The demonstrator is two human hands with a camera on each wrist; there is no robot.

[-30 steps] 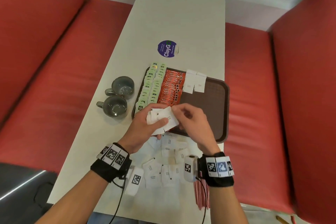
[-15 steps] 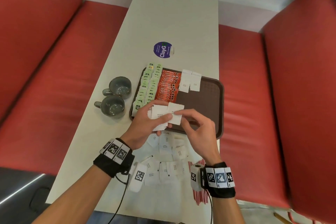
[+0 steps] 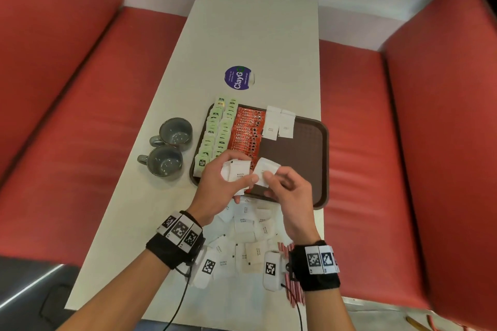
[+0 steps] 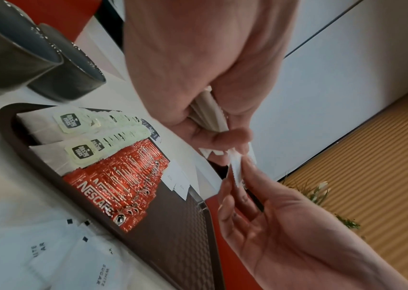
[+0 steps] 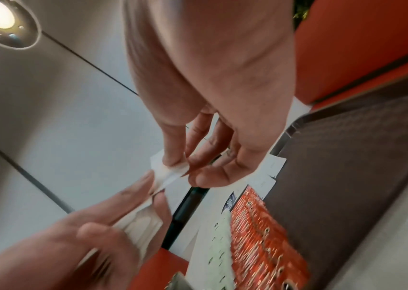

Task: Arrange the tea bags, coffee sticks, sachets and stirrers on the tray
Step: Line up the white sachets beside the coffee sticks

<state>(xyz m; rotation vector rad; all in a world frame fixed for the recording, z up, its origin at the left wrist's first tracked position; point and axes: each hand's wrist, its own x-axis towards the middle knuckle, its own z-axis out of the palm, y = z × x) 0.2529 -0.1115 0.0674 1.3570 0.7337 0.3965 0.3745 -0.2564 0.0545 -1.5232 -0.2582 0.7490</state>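
Since 1 second ago, your right hand (image 3: 289,191) has drawn 1 white sachet (image 3: 266,173) sideways out of the bundle, so it now fans clear to the right of the stack of sachets (image 3: 236,173) that your left hand (image 3: 223,185) grips. Both hands have stayed over the near edge of the tray (image 3: 320,169). Your right thumb and forefinger pinch the sachet's corner; your left fingers curl round the remaining stack, thumb across its face. In the left wrist view the pulled sachet (image 4: 236,172) shows edge-on, thin and flat with a serrated border, and the stack (image 4: 210,115) looks like several packets pressed together.

You are, by my reckoning, roughly halfway. On the tray, 2 rows of green tea bags (image 3: 219,131) sit along the left side, a row of red coffee sticks (image 3: 248,131) lies just beside them, and 2 white sachets (image 3: 279,125) lie at the far end, starting the next row. The right part of the tray is bare.

What's left: a loose scatter of white sachets (image 3: 247,234) on the counter (image 3: 255,29) between your wrists, and the red-striped stirrers (image 3: 294,293) lying under your right wrist, none of them on the tray. 2 grey mugs (image 3: 169,148) stand on the counter just left of the tray.
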